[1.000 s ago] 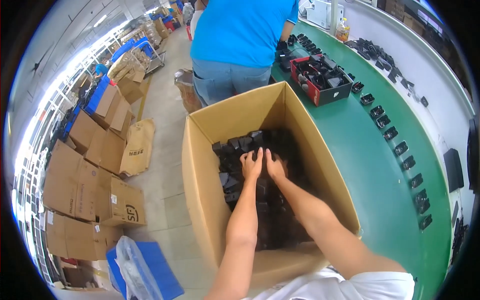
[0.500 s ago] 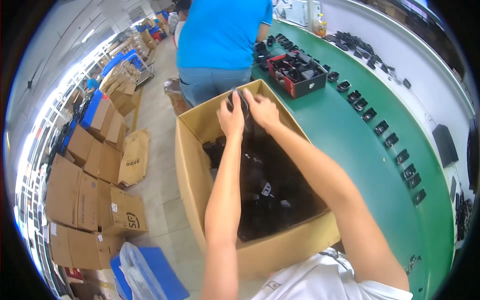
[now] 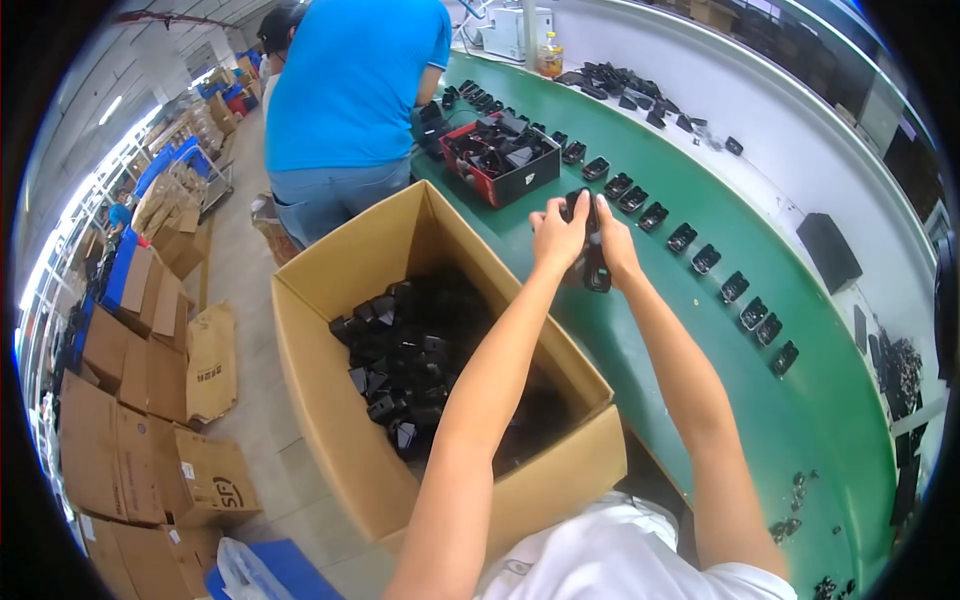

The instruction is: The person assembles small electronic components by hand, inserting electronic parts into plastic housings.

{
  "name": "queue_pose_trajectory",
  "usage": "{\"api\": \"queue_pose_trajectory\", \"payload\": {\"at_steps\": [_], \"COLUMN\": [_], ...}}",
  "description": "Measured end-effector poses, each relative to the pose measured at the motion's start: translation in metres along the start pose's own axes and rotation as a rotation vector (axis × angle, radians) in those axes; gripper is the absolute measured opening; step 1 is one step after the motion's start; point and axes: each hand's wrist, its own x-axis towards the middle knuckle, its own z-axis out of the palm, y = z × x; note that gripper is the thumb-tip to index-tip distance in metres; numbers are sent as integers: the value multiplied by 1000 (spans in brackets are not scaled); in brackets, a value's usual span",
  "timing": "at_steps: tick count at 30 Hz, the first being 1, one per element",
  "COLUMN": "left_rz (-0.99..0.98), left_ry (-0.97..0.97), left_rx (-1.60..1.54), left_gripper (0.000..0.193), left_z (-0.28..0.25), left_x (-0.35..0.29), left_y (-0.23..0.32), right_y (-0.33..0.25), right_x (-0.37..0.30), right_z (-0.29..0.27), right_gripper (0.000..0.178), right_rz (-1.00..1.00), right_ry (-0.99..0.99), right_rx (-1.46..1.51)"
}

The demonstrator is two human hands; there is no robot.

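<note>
The black parts (image 3: 590,262), clasped by the left hand (image 3: 558,232) and right hand (image 3: 612,240), look like moulded plastic with a slight sheen. Open carton (image 3: 330,290) at 9 o'clock: matt brown corrugated cardboard. Conveyor belt (image 3: 700,330): smooth green, probably rubberised, faintly glossy. Red tray (image 3: 530,180) at 12 o'clock: smooth plastic.
</note>
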Motion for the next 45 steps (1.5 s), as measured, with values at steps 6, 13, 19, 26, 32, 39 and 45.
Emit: {"api": "queue_pose_trajectory", "payload": {"at_steps": [6,13,19,26,32,39,45], "left_rz": [-228,493,498,107,-533,-638,-477], "left_ry": [-275,-145,285,185,252,209,123], "left_rx": [2,466,428,475,1075,917,1122], "left_gripper": [75,63,31,24,70,91,93], "left_z": [25,-11,-109,-166,-247,-253,-256], "left_x": [1,-11,-26,-46,-88,-137,-135], "left_y": [-18,-23,-39,-133,-258,-304,-333], "right_y": [22,57,60,71,-110,-4,199], "right_x": [-10,-4,-25,-29,-102,-120,-95], "right_z": [-22,-50,-48,-57,67,233,196], "right_gripper": [68,65,54,44,21,51,106], "right_rz": [-2,-196,-268,-573,-848,-86,167], "right_ry": [93,96,228,441,-240,-653,-528], "right_rx": [-123,-595,-518,-446,15,-636,-986]}}
